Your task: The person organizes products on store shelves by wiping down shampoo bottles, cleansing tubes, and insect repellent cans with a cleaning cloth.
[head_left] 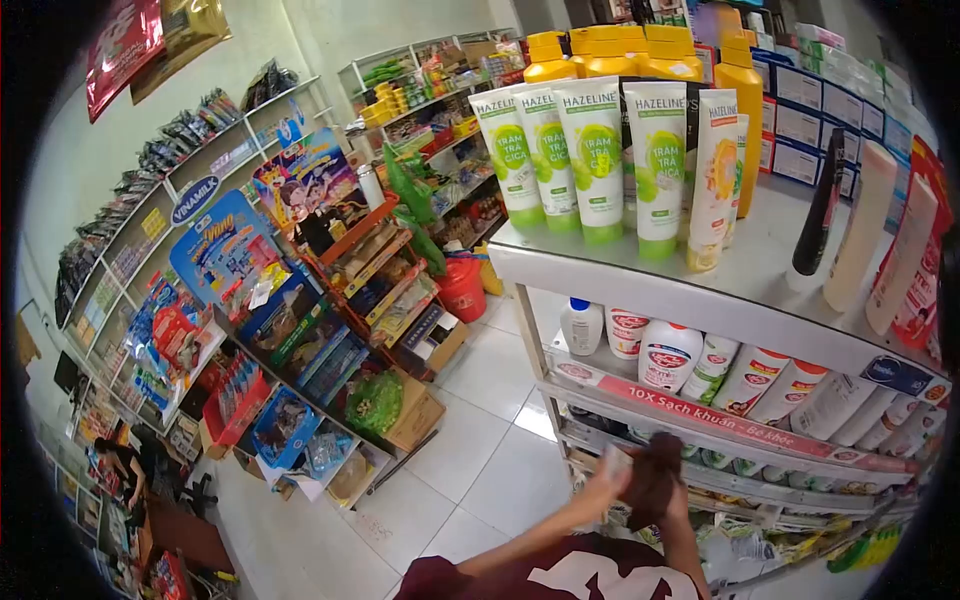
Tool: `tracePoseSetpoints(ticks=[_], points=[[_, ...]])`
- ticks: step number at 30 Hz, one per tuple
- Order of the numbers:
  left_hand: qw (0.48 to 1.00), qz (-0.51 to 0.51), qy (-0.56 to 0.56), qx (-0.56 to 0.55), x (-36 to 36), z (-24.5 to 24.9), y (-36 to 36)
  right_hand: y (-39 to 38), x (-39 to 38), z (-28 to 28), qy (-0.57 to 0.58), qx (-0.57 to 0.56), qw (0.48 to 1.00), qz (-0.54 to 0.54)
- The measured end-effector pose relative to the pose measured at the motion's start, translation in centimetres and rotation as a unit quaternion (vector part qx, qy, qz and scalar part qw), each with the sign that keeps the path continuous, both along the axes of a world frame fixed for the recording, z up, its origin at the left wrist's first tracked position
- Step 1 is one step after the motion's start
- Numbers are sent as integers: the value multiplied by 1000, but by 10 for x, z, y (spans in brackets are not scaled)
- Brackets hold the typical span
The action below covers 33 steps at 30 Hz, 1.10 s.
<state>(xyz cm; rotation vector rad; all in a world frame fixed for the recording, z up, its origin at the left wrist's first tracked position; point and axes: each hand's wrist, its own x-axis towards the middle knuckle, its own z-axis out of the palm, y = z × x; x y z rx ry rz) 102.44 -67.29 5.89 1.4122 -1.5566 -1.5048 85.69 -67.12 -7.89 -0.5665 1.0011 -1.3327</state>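
right hand (672, 500) clenched on dark cloth (652, 465), held up against lower shelf (740, 413) | left hand (606, 484) just beside cloth; grip cannot be told | white bottles (668, 352) above

Bright, even indoor light; strong fisheye bending, black vignette at corners, hands slightly blurred.

- Four green tubes (592, 150).
- One orange tube (712, 170).
- One black tube (822, 210).
- Two cream tubes (862, 225).
- At least four yellow bottles (610, 55); any behind are hidden.
- One blue-capped bottle (581, 326).
- At least four red-labelled bottles (668, 355); those farther along are too blurred to count.
- One red bucket (462, 290).
- Two hands: left hand (606, 482) and right hand (675, 500).
- One cloth (652, 470).
- One other person (122, 468).
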Motion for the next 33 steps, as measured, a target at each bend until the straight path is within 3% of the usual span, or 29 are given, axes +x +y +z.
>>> tracePoseSetpoints(ticks=[1,2,3,5,7,9,11,16,20,23,25,27,29,31,32,33], points=[[995,-39,-87,-29,-21,-8,7,-5,-13,-15,-99,34,994,-2],[987,-78,-7,-140,-36,-11,15,-9,-27,-31,-196,73,978,-12],[959,-112,72,-249,-48,-12,21,-3,-31,-21,-222,-10,974,41],[915,-163,114,-352,-65,-7,28,-2,-31,34,-164,-22,985,57],[920,-23,246,-303,-70,-10,31,-2,-16,64,-117,-29,991,62],[905,146,299,-266,-65,-6,29,-1,7,81,-89,-41,993,70],[899,230,298,-222,-57,9,30,-2,24,91,-79,-53,993,77],[869,212,375,-244,-38,0,32,4,39,99,-61,-77,991,95],[809,240,508,-171,-35,7,34,6,39,106,-52,-97,989,101],[843,198,439,-238,-48,5,33,-5,34,119,-42,-133,986,90],[849,138,460,-222,-53,15,30,-6,19,113,-16,-163,984,66],[864,50,462,-196,-49,27,24,-2,-20,70,150,-157,976,25],[914,-8,355,-199,-35,17,-2,14,-34,103,279,-183,943,0],[924,91,371,-17,-43,22,-16,31,-43,126,284,-174,943,16],[902,34,428,44,-46,32,-24,37,-44,147,442,-229,867,22],[870,-24,480,110,-49,45,-30,40,-45,156,451,-242,859,-15]])
